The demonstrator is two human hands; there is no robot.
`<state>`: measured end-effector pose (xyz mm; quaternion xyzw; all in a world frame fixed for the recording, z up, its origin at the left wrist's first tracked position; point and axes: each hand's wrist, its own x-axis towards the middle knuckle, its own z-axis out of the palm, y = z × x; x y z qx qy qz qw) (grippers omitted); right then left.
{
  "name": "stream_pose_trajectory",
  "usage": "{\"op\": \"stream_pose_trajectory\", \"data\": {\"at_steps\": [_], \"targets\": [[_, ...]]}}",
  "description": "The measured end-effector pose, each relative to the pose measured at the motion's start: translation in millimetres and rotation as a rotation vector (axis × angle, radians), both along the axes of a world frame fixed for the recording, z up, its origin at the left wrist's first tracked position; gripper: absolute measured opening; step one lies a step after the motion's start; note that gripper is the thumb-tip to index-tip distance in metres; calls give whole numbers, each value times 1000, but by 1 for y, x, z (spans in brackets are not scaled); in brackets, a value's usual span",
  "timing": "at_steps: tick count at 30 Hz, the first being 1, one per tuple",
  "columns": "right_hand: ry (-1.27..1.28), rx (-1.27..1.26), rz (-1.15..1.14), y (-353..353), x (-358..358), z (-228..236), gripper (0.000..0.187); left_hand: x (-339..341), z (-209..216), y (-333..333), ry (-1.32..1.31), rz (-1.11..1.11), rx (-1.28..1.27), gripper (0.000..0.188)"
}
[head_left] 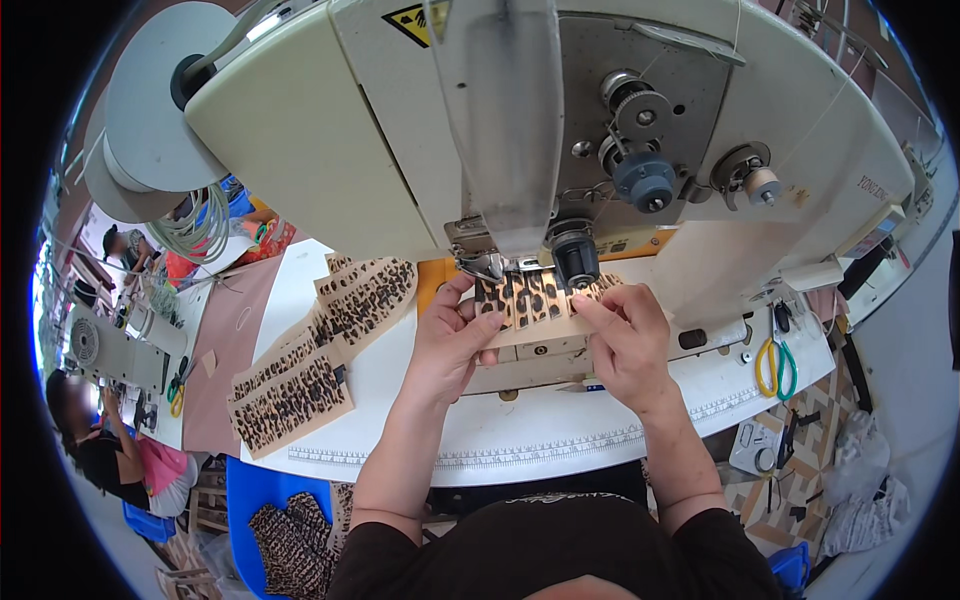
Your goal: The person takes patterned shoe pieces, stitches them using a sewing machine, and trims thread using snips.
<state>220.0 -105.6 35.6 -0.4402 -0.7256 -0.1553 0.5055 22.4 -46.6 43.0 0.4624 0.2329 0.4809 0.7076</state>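
Note:
A leopard-print fabric piece with a beige, paper-like border [535, 303] lies flat under the needle area of a large cream sewing machine [300, 130]. My left hand [455, 335] pinches its left edge, thumb on top and fingers partly underneath. At the right edge, my right hand [630, 335] presses the piece between thumb and bent forefinger, just below the black round knob [575, 252]. A clear plastic guard [500, 110] hangs in front of the machine head. The machine parts above hide the fabric's far edge.
Left of the machine, leopard-print pieces [290, 405] overlap on the white table. A printed ruler strip [470, 458] follows the front edge. Scissors with yellow and green handles [777, 368] lie at the right. A blue bin [240, 490] holds patterned fabric below. Other people work at far left.

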Motion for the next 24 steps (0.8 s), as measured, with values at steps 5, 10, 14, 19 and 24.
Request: {"op": "stream_pose_trajectory", "data": {"at_steps": [5,10,14,19,24], "targets": [[12,73,-46,13,1,-1,32,2,3,10,22,28,11,37],[66,110,-61,28,3,-3,25,3,4,19,44,80,26,27],[100,52,-80,36,3,-7,22,-1,0,30,21,60,47,22],[162,-39,-89,38,-1,-4,19,-4,7,47,123,16,-49,13],[134,-128,91,33,-6,8,21,2,19,66,226,72,-13,9]]}}
